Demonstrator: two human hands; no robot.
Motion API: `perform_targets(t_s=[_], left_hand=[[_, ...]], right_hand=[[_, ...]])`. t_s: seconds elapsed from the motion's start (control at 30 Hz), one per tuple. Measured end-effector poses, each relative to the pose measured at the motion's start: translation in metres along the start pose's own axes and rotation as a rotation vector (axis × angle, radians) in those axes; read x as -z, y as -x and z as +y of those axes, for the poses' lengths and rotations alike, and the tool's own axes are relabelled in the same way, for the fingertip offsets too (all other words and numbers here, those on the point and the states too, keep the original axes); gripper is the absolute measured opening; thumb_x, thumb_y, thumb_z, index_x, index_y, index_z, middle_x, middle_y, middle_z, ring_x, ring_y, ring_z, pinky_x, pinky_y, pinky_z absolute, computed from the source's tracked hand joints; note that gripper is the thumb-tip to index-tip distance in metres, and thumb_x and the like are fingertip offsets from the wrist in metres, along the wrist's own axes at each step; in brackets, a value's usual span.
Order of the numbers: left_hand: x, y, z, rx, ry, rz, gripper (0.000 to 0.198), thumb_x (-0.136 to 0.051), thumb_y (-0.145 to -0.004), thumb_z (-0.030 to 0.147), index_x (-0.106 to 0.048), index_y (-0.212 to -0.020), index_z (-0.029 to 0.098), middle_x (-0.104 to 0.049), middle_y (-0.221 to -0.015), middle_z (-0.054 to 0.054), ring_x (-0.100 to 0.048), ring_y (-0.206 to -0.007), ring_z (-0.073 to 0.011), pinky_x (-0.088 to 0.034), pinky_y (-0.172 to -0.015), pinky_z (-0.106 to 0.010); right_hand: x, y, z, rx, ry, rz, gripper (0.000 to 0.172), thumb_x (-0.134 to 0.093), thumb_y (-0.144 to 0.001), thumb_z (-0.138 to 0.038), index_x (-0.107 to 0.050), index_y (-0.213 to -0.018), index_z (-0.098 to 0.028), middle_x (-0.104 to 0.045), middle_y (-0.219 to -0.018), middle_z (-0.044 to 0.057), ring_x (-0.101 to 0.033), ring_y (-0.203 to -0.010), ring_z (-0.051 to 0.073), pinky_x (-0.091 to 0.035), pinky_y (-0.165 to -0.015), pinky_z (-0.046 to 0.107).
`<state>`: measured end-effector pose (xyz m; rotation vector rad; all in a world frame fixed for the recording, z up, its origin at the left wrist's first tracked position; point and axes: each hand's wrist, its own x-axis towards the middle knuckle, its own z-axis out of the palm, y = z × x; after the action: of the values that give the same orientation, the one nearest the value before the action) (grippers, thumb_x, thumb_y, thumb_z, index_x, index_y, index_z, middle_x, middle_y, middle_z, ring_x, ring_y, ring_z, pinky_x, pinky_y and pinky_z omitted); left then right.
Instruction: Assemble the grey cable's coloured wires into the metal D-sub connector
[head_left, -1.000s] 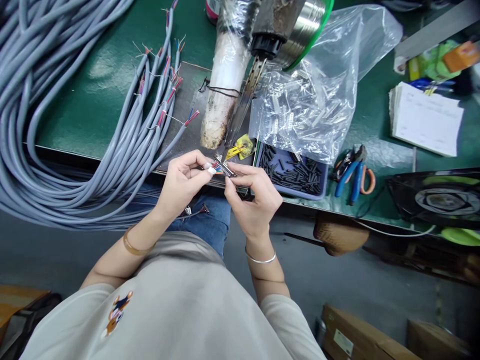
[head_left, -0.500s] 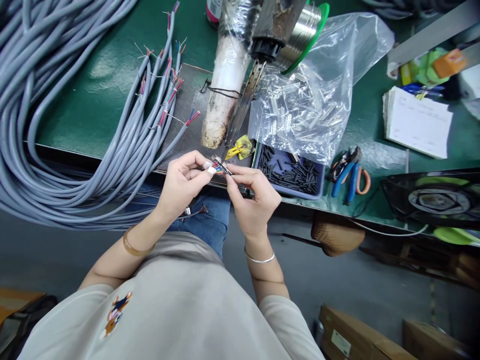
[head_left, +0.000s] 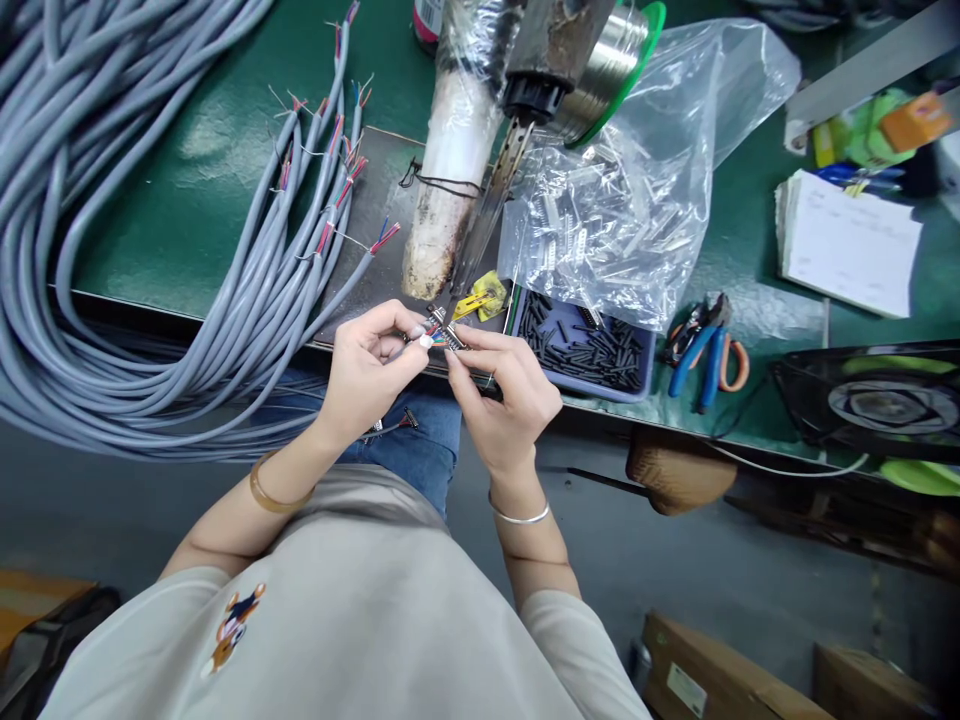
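Note:
My left hand (head_left: 369, 366) pinches the stripped end of a thin cable with coloured wires (head_left: 429, 337) at the bench's front edge. My right hand (head_left: 501, 395) pinches a small metal connector (head_left: 448, 333) against those wire ends. Both hands meet just below the tip of a soldering iron (head_left: 487, 200) that slants down from a stand. A second small connector (head_left: 390, 424) on a dark lead lies on my lap below my left hand.
A big bundle of grey cables (head_left: 112, 230) with stripped ends fills the left of the green bench (head_left: 210, 200). A clear bag of metal parts (head_left: 622, 200), a tray of black sleeves (head_left: 585, 350), blue-handled pliers (head_left: 701, 350), a notepad (head_left: 847, 240) and a fan (head_left: 877, 400) lie to the right.
The connector has turned slightly between my fingertips and my right fingers have shifted their pinch. Both hands stay in the same place.

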<state>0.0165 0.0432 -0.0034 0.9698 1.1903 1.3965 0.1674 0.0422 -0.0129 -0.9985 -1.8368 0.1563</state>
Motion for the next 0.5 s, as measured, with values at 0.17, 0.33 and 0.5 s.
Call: perform_targets(t_s=[0.17, 0.33, 0.5], left_hand=[[-0.0003, -0.0002, 0.0030, -0.001, -0.001, -0.004, 0.010, -0.071, -0.066, 0.012, -0.062, -0.065, 0.015, -0.066, -0.073, 0.001, -0.041, -0.047, -0.0014, -0.028, -0.040, -0.014], [0.0003, -0.0026, 0.0032, 0.017, 0.053, -0.026, 0.010, -0.071, -0.064, 0.010, -0.062, -0.065, 0.015, -0.068, -0.075, 0.001, -0.039, -0.044, -0.0003, -0.029, -0.038, -0.014], [0.0027, -0.0023, -0.0011, 0.108, 0.114, -0.053, 0.011, -0.071, -0.065, 0.010, -0.062, -0.064, 0.016, -0.071, -0.075, 0.001, -0.036, -0.043, -0.0001, -0.030, -0.040, -0.015]], right_hand=[[0.0010, -0.0020, -0.0014, -0.006, 0.014, 0.004, 0.016, -0.074, -0.089, -0.009, -0.068, -0.091, -0.024, -0.081, -0.101, 0.002, -0.078, -0.090, 0.016, -0.065, -0.082, 0.029], [-0.0001, -0.0013, -0.0007, 0.016, 0.024, 0.040, 0.017, -0.072, -0.089, -0.009, -0.064, -0.089, -0.023, -0.081, -0.101, 0.003, -0.079, -0.088, 0.015, -0.064, -0.079, 0.027], [0.0041, 0.0063, 0.0045, 0.063, 0.035, -0.024, 0.017, -0.069, -0.091, -0.008, -0.066, -0.098, -0.023, -0.082, -0.104, 0.004, -0.079, -0.088, 0.016, -0.064, -0.076, 0.026]])
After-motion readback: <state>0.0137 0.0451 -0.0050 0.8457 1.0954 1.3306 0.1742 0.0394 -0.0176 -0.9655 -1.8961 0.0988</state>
